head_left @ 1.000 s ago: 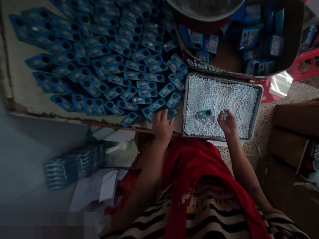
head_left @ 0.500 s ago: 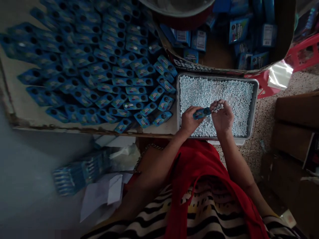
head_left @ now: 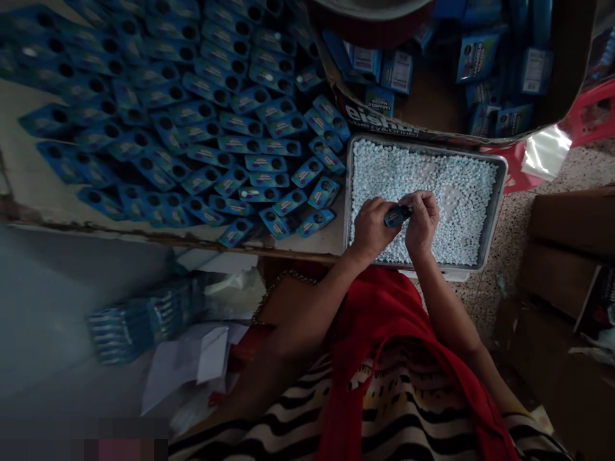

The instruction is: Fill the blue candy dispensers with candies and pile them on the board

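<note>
My left hand is closed around a small blue candy box, which lies tilted between thumb and fingers. Against the box's right end, my right hand is curled shut with its fingertips pinched together. A pale candy just shows at the fingertips; the rest of that hand's contents is hidden. Both hands are over a metal tray filled with small white and pale blue candies. On the table to the left stand many similar blue boxes with dark round openings; a few show a white spot in the opening.
Behind the tray, a cardboard carton holds more blue boxes and a round metal bowl. A red plastic crate stands at its right. Brown cartons are on the right. Below the table edge lie packed blue boxes and white papers.
My right hand has gone from an upturned palm with candies on its fingers to a closed pinch at the box's end. The view has shifted slightly.
</note>
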`<action>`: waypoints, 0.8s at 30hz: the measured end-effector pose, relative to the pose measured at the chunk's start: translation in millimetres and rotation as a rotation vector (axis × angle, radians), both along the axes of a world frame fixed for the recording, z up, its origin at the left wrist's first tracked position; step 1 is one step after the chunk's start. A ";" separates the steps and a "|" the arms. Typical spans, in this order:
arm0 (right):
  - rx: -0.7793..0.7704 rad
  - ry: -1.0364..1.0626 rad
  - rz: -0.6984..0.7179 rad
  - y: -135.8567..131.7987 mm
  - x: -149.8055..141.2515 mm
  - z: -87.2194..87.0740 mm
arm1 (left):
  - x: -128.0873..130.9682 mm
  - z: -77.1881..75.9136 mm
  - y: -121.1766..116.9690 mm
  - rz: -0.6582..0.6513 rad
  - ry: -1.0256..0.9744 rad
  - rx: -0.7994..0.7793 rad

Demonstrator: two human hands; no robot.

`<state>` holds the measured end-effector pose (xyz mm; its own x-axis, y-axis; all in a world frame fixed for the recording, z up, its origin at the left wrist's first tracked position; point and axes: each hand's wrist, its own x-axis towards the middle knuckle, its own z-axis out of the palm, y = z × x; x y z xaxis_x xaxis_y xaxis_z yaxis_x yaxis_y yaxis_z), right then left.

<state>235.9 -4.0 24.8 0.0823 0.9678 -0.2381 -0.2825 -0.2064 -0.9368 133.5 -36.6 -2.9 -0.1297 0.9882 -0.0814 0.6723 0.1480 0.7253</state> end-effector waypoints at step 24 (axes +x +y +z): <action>-0.620 -0.098 0.149 37.5 41.2 -73.9 | -71.6 -39.3 -8.9 0.126 -0.192 -0.091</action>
<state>277.1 33.4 -49.1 0.0078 0.6554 -0.7552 -0.1284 -0.7483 -0.6508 61.9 -45.4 -42.2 -0.2252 0.9527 -0.2042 0.4952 0.2924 0.8181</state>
